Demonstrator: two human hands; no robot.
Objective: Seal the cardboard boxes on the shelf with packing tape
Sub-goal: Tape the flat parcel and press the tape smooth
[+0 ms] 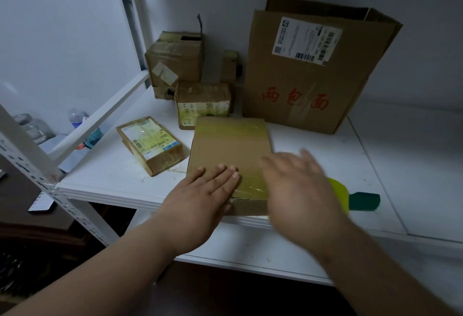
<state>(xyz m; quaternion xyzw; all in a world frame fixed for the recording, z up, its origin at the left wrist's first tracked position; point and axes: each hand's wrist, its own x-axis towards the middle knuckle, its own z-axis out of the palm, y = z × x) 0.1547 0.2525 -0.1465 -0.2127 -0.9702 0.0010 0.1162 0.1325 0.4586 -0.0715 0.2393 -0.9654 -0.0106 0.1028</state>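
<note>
A flat brown cardboard box (229, 147) lies at the front edge of the white shelf (325, 162), with yellowish tape bands across its far end and its near end. My left hand (203, 195) presses flat on the box's near left corner, fingers straight. My right hand (298, 185) is spread flat over the near right part of the box and is blurred by motion. A yellow roll of packing tape on a green dispenser (360, 200) lies on the shelf just right of my right hand, partly hidden by it.
A large open carton (308, 77) with red characters stands at the back right. Several small taped parcels (152, 144) sit at the back left. The white shelf post (35, 165) slants across the left. A lower shelf board (245, 248) shows below.
</note>
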